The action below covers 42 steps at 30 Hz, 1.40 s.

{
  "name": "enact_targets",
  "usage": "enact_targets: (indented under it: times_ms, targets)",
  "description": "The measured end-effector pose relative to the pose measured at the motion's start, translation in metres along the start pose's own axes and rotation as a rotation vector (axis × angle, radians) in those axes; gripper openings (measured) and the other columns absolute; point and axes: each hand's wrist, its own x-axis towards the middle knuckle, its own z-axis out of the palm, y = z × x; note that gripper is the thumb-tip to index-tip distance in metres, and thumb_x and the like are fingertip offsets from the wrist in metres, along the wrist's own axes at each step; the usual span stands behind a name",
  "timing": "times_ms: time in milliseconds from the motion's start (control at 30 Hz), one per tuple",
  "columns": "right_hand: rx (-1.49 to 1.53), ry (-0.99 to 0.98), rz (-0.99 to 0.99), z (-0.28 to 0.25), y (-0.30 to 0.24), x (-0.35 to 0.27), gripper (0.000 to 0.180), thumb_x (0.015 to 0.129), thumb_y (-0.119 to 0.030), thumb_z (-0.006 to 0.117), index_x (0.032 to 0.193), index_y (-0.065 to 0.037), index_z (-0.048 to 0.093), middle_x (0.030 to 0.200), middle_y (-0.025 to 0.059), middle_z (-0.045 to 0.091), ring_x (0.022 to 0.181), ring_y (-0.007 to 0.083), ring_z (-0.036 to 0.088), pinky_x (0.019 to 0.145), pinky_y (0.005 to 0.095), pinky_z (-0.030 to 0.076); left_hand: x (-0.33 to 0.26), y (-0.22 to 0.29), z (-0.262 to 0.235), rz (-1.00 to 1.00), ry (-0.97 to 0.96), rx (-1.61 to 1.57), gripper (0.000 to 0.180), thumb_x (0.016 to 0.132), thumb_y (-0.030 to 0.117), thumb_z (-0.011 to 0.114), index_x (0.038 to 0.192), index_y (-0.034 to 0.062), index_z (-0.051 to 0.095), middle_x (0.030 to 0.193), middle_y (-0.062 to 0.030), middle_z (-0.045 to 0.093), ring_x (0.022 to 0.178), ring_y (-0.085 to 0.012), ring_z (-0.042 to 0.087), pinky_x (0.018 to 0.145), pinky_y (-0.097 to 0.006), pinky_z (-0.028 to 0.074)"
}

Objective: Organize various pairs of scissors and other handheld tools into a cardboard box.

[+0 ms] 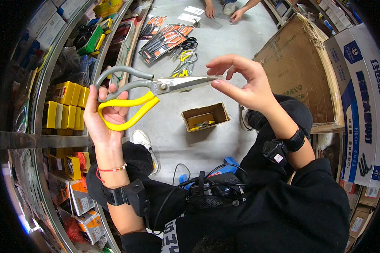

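A large pair of scissors (pixel 161 85), one handle loop grey and the other yellow, lies across my view with its blades pointing right. My left hand (pixel 105 110) is closed on the handle loops from below. Around the blade tips, my right hand (pixel 242 80) has its fingers apart and curved, the thumb beside the tip; whether it touches the metal I cannot tell. The blades look closed together, with something clear along their edge. Beyond them on the floor lie more yellow-and-grey scissors (pixel 185 63), partly hidden by the held pair.
A small open cardboard box (pixel 205 125) with yellow-handled pieces inside stands between my feet. Packaged scissors (pixel 162 44) lie farther off. Another person's hands (pixel 236 16) reach down at the top. Loaded shelves (pixel 67 110) line the left; a big carton (pixel 297 67) stands right.
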Motion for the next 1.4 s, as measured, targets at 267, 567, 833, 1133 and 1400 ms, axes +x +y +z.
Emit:
enact_targets:
  times_ms: [267, 567, 833, 1133, 1400]
  targets:
    - [0.161, -0.231, 0.231, 0.004, 0.004, -0.004, 0.017, 0.067, -0.020, 0.059, 0.074, -0.004, 0.058, 0.067, 0.0010, 0.057, 0.064, 0.0068, 0.051, 0.056, 0.0206, 0.037, -0.001, -0.005, 0.008, 0.038, 0.001, 0.075, 0.029, 0.082, 0.027, 0.034, 0.062, 0.0075, 0.040, 0.074, -0.0118, 0.054, 0.062, -0.0287, 0.057, 0.055, -0.034, 0.051]
    - [0.353, -0.257, 0.379, 0.008, 0.004, -0.008, 0.013, 0.067, -0.015, 0.057, 0.065, -0.002, 0.055, 0.061, 0.0007, 0.055, 0.058, 0.0055, 0.050, 0.051, 0.0179, 0.038, -0.002, -0.007, 0.010, 0.046, -0.077, 0.088, 0.031, 0.083, 0.028, 0.033, 0.061, 0.0067, 0.039, 0.073, -0.0127, 0.053, 0.062, -0.0289, 0.057, 0.052, -0.031, 0.051]
    - [0.279, -0.270, 0.383, 0.008, 0.008, -0.010, 0.013, 0.067, -0.015, 0.057, 0.065, -0.002, 0.056, 0.060, 0.0005, 0.055, 0.055, 0.0041, 0.049, 0.048, 0.0166, 0.038, -0.004, -0.008, 0.013, 0.079, -0.061, 0.166, 0.031, 0.083, 0.028, 0.033, 0.061, 0.0066, 0.039, 0.072, -0.0128, 0.053, 0.061, -0.0277, 0.058, 0.052, -0.030, 0.051]
    - [0.094, -0.601, 0.265, -0.007, -0.001, -0.011, 0.015, 0.072, -0.012, 0.054, 0.075, 0.003, 0.056, 0.064, 0.0073, 0.058, 0.061, 0.0103, 0.053, 0.059, 0.0217, 0.042, -0.001, -0.015, 0.012, 0.043, -0.007, 0.210, 0.030, 0.081, 0.028, 0.037, 0.063, 0.0053, 0.041, 0.070, -0.0121, 0.054, 0.059, -0.0240, 0.058, 0.054, -0.031, 0.052]
    - [0.346, -0.779, 0.534, -0.008, -0.004, -0.032, 0.015, 0.072, -0.013, 0.053, 0.072, 0.001, 0.055, 0.063, 0.0045, 0.056, 0.057, 0.0087, 0.052, 0.055, 0.0215, 0.039, -0.001, -0.032, 0.013, -0.192, 0.017, 0.350, 0.035, 0.080, 0.033, 0.035, 0.069, 0.0021, 0.047, 0.078, -0.0175, 0.055, 0.060, -0.0235, 0.058, 0.056, -0.028, 0.050]
